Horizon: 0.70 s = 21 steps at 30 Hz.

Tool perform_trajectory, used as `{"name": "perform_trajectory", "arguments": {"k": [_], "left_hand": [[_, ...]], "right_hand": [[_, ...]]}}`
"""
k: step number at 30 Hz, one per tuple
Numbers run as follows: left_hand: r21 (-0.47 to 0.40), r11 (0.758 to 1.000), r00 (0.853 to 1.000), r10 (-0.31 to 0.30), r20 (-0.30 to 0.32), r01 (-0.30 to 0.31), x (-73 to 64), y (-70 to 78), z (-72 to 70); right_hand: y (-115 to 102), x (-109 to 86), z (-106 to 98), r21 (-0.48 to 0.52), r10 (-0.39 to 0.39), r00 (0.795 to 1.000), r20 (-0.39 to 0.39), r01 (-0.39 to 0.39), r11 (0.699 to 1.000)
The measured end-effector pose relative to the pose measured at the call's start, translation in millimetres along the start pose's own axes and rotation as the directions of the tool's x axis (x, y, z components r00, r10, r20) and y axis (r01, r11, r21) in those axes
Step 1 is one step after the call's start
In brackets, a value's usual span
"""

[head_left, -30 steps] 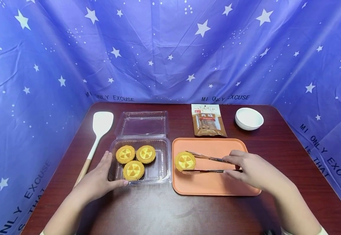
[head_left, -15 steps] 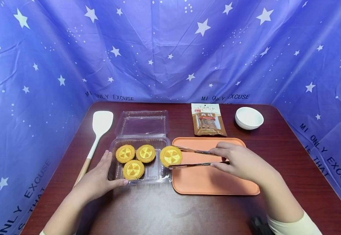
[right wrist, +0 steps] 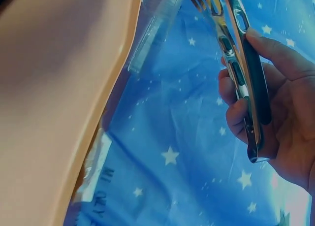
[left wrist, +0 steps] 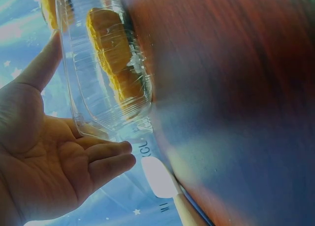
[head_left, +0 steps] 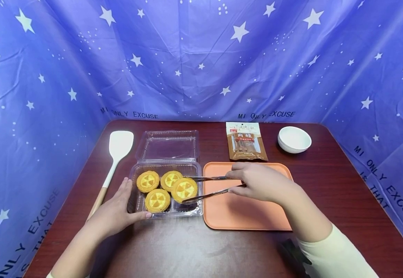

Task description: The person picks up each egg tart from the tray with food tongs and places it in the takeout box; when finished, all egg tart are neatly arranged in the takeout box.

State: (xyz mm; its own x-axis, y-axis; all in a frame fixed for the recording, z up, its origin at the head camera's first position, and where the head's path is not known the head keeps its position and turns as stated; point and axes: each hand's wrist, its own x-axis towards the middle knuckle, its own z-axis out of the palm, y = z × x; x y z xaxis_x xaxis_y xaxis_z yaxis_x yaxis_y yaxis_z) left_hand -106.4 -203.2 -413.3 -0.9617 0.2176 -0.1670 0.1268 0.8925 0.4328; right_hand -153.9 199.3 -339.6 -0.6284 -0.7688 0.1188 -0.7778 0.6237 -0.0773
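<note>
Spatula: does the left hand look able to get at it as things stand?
Probably yes: the spatula lies close beside the left hand with nothing seen between, though the hand would likely have to leave the box.

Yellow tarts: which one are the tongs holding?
The rightmost tart, between both arms of the tongs; the other three, further left, sit outside them.

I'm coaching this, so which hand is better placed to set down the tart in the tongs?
Probably the right hand: it grips the tongs, which hold the tart over the clear container. The left hand rests against the container's side.
</note>
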Motion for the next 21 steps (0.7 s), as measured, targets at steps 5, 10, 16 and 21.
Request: {"name": "perform_trajectory", "arguments": {"k": [5, 10, 16, 21], "left_hand": [[0.006, 1.000, 1.000, -0.001, -0.001, 0.001, 0.0, 0.1, -0.1], [0.008, 1.000, 1.000, 0.001, -0.001, -0.001, 0.3, 0.3, -0.1], [0.011, 1.000, 1.000, 0.001, -0.001, -0.001, 0.6, 0.7, 0.2], [0.007, 1.000, 1.000, -0.002, -0.003, 0.002, -0.1, 1.1, -0.2]], "right_hand": [[-8, 19.1, -7, -0.031, -0.019, 0.995, 0.094, 0.022, 0.999], [-14, 33.2, -14, -0.068, -0.014, 0.987, 0.159, 0.025, 0.997], [-22, 45.4, -22, -0.107, 0.018, 0.970, 0.243, 0.008, 0.994], [-31, 55.5, -28, -0.122, 0.072, 0.943, 0.324, -0.034, 0.992]]}}
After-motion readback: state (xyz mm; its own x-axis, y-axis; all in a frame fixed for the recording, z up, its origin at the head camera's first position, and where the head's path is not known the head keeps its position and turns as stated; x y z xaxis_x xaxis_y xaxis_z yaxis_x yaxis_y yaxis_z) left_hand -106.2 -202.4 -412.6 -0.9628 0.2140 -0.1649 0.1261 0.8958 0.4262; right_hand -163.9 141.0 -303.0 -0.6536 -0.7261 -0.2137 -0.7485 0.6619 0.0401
